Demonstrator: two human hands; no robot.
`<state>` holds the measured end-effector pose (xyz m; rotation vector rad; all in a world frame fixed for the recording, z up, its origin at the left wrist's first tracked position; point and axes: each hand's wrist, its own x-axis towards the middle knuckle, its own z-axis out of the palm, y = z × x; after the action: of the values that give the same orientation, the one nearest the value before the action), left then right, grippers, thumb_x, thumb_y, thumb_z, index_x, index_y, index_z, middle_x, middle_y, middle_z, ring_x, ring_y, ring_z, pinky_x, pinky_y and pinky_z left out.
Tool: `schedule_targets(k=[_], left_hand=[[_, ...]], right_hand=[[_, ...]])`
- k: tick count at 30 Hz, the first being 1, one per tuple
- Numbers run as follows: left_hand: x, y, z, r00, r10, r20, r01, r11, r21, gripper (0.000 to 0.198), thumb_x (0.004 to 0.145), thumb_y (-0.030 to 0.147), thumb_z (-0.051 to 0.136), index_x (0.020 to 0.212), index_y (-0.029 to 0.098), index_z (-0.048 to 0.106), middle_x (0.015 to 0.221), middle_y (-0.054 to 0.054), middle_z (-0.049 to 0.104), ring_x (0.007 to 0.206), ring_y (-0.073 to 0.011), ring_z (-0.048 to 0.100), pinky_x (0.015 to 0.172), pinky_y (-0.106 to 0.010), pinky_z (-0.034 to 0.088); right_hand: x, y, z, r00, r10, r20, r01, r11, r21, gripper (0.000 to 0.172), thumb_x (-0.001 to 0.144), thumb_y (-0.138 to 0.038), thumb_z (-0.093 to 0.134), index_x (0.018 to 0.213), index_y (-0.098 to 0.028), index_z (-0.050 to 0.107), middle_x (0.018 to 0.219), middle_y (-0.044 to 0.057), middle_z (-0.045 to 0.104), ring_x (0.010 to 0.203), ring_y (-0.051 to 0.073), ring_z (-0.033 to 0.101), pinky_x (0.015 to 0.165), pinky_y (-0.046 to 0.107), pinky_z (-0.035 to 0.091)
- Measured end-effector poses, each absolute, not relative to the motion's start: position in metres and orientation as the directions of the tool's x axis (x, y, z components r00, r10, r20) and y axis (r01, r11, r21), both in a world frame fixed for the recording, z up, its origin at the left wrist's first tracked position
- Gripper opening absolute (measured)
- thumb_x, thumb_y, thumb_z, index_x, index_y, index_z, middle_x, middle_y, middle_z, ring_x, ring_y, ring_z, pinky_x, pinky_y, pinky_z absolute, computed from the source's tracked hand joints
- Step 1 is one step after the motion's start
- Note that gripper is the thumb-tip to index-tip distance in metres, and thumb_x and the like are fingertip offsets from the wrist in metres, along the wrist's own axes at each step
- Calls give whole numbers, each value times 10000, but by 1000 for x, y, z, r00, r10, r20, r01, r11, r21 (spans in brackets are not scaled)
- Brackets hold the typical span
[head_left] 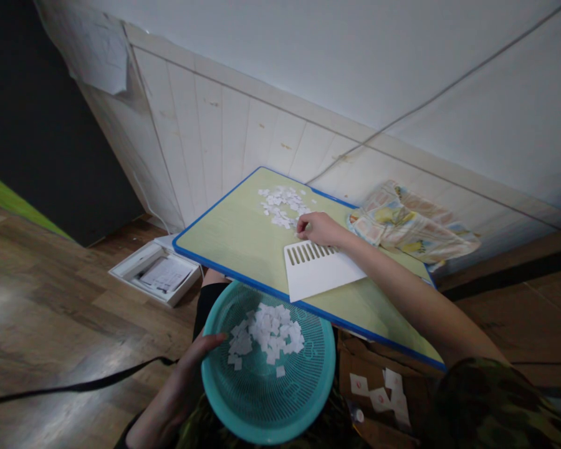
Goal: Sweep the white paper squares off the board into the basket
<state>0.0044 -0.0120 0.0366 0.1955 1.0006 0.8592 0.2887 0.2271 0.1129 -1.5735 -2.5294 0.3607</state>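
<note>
My left hand grips the left rim of a turquoise plastic basket, its thumb over the edge and the other fingers hidden. Many small white paper squares lie inside the basket, mostly toward the far side. My right hand is over the table, thumb and fingers pinched together at the near edge of a spread of small white pieces. What is between those fingertips is too small to make out. Beneath that hand and forearm lies a flat white board with a row of slots, partly covered by them.
A yellow-green table with a blue edge stands against the wall. Patterned cloth or plastic lies at its right end. An open white box rests on the floor at left. Below the table, a cardboard box holds white packets.
</note>
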Motion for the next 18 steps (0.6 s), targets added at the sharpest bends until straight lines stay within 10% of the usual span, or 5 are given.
schedule_targets(k=[18], left_hand=[[5, -12, 39, 237, 678, -696, -534, 689, 490, 601, 737, 290, 698, 1308, 146, 577, 863, -96, 805, 750, -338, 746, 807, -467, 566]], right_hand=[[310, 233, 120, -317, 943, 99, 896, 332, -294, 140, 753, -313, 701, 792, -188, 752, 787, 25, 738, 723, 144, 648, 674, 236, 434]])
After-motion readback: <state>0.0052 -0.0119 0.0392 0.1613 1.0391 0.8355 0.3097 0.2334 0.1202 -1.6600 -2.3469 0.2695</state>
